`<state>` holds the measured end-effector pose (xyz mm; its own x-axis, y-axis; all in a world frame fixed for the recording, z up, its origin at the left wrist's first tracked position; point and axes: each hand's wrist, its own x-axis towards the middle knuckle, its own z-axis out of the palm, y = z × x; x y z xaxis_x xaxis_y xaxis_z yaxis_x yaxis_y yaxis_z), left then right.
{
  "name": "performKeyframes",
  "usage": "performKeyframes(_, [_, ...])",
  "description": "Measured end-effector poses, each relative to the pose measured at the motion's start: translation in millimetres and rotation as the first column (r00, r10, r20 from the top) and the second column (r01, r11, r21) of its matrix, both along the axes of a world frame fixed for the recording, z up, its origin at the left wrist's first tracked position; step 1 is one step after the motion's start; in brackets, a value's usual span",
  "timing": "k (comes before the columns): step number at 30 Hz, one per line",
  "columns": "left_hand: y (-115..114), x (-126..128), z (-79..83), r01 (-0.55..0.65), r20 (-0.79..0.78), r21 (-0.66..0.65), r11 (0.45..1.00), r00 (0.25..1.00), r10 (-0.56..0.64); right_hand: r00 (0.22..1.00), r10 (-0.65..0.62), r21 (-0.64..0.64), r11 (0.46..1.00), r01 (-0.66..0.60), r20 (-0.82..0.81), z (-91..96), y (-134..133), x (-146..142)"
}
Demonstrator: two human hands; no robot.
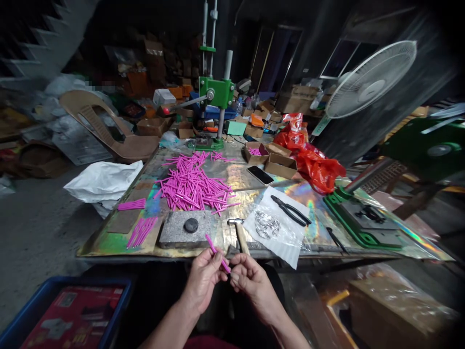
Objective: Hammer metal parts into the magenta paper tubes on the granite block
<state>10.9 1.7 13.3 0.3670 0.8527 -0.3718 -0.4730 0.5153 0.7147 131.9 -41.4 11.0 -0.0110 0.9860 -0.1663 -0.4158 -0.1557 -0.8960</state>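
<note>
In the head view my left hand [206, 278] pinches a thin pink tube [210, 244], which slants with its top end toward the table. At its lower end my right hand [249, 281] has thumb and finger pressed together. Whatever small thing it may hold is hidden. Just beyond my hands lies a hammer [240, 237] with a wooden handle. A stone block [170, 230] with a round black piece [191, 225] on it sits to the left. Small shiny metal parts [268, 224] lie on a white sheet [290, 245], beside black-handled pliers [290, 211].
A large heap of pink tubes [192, 186] covers the table's middle, with smaller rows [141, 231] at left. Green presses stand at the back [217, 92] and right [348, 208]. A phone [260, 175], open boxes [280, 166] and red bags [316, 167] lie behind.
</note>
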Motion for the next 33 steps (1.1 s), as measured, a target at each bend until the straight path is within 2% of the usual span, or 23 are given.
performKeyframes(8, [-1,2,-0.7,-0.004,0.027,-0.044,0.999,1.000,0.006,1.000,-0.008,-0.018,1.000,0.008,-0.003,-1.9,-1,-1])
performKeyframes(14, [-2,1,0.8,-0.004,-0.033,0.019,1.000,0.999,0.005,1.000,-0.022,-0.006,1.000,0.022,-0.002,-5.9,-2,-1])
performKeyframes(21, [-6,4,-4.0,-0.023,-0.139,0.167,0.986,0.989,0.047,0.998,-0.058,-0.005,0.998,0.059,0.022,-12.2,-4,-3])
performKeyframes(25, [-7,4,-6.1,-0.043,-0.141,0.155,0.987,0.988,0.065,0.995,-0.100,-0.013,0.995,0.100,0.016,-15.3,-4,-5])
performKeyframes(33, [-2,0,2.1,-0.132,-0.174,0.179,0.975,0.971,0.164,0.985,-0.161,-0.021,0.986,0.163,0.055,-28.9,5,-10])
